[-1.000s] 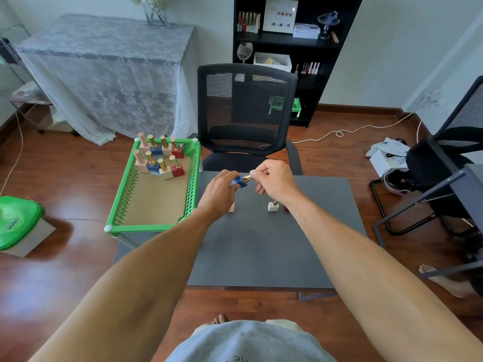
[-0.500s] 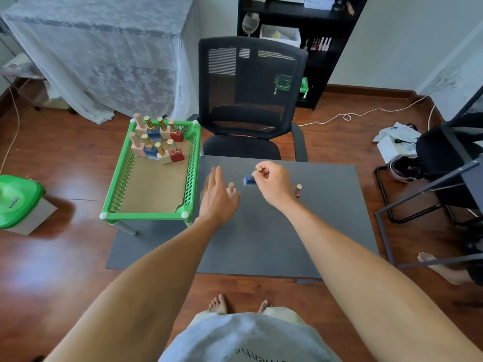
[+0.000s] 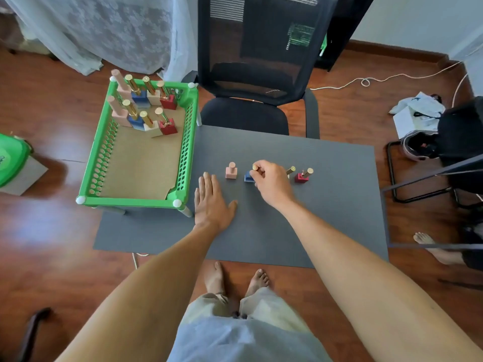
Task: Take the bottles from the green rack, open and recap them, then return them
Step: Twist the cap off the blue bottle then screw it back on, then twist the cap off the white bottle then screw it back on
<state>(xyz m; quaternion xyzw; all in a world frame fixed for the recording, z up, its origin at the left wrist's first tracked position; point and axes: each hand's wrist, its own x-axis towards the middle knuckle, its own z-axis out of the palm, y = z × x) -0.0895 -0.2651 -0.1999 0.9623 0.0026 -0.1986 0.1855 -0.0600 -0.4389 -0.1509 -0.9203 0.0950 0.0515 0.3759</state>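
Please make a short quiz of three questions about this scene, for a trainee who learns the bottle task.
1. True or false: the left hand lies flat on the grey mat.
2. Which bottle does the right hand hold by its gold cap? A pink, B blue, C red.
3. How many bottles stand in the green rack?

Key
1. True.
2. B, the blue bottle.
3. Eight.
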